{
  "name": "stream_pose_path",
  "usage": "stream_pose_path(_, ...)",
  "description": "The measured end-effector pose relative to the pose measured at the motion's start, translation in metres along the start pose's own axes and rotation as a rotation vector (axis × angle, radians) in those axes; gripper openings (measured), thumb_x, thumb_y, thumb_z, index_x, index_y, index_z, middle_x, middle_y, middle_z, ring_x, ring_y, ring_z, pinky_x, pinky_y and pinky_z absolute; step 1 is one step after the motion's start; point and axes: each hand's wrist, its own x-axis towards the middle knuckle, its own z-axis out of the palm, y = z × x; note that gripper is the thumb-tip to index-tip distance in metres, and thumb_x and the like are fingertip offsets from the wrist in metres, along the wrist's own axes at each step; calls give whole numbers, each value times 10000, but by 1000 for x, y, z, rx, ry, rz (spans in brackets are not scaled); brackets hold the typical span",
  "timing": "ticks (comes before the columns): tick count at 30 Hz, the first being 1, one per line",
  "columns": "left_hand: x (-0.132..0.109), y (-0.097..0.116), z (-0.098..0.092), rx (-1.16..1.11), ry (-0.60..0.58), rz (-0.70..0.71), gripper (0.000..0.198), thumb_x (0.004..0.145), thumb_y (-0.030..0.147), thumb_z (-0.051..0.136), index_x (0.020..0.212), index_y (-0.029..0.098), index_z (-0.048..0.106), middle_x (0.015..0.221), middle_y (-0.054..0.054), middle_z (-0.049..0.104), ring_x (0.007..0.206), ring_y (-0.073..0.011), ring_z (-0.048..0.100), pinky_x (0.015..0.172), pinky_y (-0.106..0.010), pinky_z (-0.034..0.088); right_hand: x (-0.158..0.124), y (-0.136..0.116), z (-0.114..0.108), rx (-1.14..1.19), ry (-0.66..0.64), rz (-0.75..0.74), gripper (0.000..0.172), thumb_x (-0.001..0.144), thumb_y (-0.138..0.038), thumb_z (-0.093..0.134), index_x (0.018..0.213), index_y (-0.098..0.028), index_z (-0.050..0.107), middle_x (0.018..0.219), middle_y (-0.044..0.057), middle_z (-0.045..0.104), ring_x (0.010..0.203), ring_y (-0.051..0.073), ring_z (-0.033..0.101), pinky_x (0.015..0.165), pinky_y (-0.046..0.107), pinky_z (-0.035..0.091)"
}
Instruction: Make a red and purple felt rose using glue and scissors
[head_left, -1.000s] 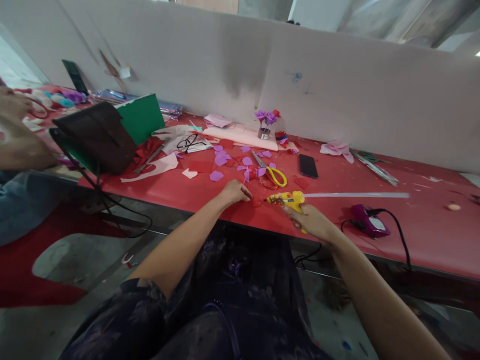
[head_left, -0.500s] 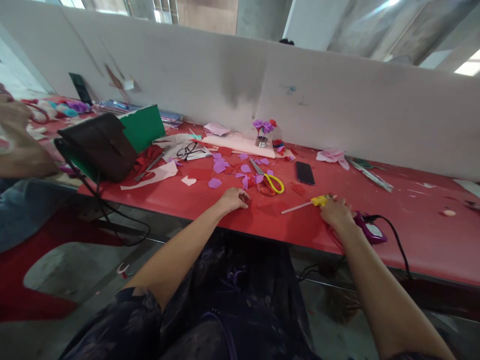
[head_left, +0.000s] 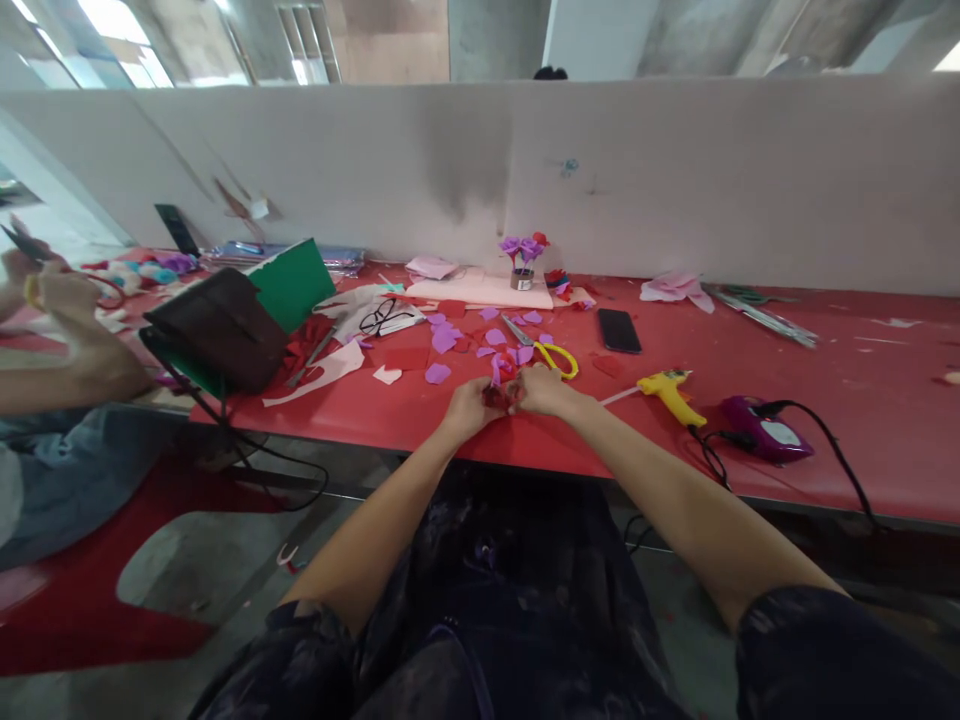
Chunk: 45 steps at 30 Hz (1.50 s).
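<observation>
Close together at the table's front edge, my left hand (head_left: 472,408) and my right hand (head_left: 546,390) have their fingers curled round a small red piece (head_left: 501,396), seemingly a paper petal or flower part. Its exact form is partly hidden by the fingers. Purple petals (head_left: 502,370) show just behind the fingertips. Yellow-handled scissors (head_left: 556,358) lie open beyond my right hand. A yellow glue gun (head_left: 671,395) with a clear glue stick rests on the table to the right, touched by neither hand. Loose purple petals (head_left: 445,338) and a red paper piece (head_left: 407,358) lie ahead.
A black phone (head_left: 619,331) and a purple power box (head_left: 766,430) with cables lie to the right. Purple paper flowers in a small pot (head_left: 522,278) stand near the wall. At left are a dark bag (head_left: 217,330), eyeglasses (head_left: 385,317) and a co-worker's hand (head_left: 67,295) with scissors.
My right hand has let go of the glue gun and moved left to meet my left hand, where both now grip the small red piece. The view has turned slightly.
</observation>
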Motion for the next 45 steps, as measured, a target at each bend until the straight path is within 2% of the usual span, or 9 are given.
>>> stream_pose_path(4,-1,-1,2,-125,62,-24,247,546,110,772,764,159,669,663,40,581,612,-108,484,612,-237,373,0,1,6,63,6,34,100,662,-201,783,755,-218,749,924,94,746,1049,335,618,846,410,460)
stream_pose_path(9,-12,3,-2,-467,169,-74,206,636,198,744,818,147,662,708,23,592,549,-74,423,559,-217,338,-13,10,-1,307,235,-9,79,755,-161,666,811,-193,712,878,78,738,876,238,674,794,343,493)
stream_pose_path(12,-26,5,-8,-507,109,-30,226,687,232,723,889,152,660,603,67,461,519,-70,335,535,-212,294,-27,16,-5,521,397,-18,138,791,-185,607,899,-181,693,883,66,739,820,195,685,773,312,512)
stream_pose_path(16,-47,9,-12,-545,67,66,275,810,347,652,1026,179,621,720,37,491,593,-88,367,584,-223,324,-48,16,0,775,537,9,271,807,-297,585,1028,-169,674,966,83,740,860,202,693,792,342,526)
stream_pose_path(20,-62,11,-12,-652,61,95,352,918,502,481,942,175,610,664,35,442,587,-98,365,595,-240,321,-68,8,6,1208,609,53,259,704,-354,691,906,-192,698,858,50,718,784,186,663,769,349,510)
stream_pose_path(24,-73,13,-10,-745,78,87,354,884,505,554,820,163,619,715,1,524,633,-101,425,633,-244,346,-83,-3,3,1486,571,29,267,592,-354,801,780,-204,684,746,3,656,680,143,596,702,314,479)
stream_pose_path(30,-83,17,-8,-687,67,117,379,843,495,618,679,154,633,684,-27,598,678,-130,498,684,-270,396,-94,-7,-1,1498,598,-33,315,544,-364,859,711,-201,648,685,-22,622,652,123,558,670,284,460)
stream_pose_path(36,-89,18,-5,-740,86,63,231,809,409,689,864,185,684,733,-13,639,677,-124,551,722,-274,471,-99,-2,3,1468,646,-23,298,538,-368,871,735,-211,711,717,-6,682,692,146,606,741,326,492)
stream_pose_path(45,-94,45,1,-1000,143,-90,313,587,398,855,755,193,688,700,1,616,709,-134,553,749,-292,467,-116,-5,2,1253,656,-28,213,707,-378,751,865,-238,779,763,32,744,721,192,654,726,355,521)
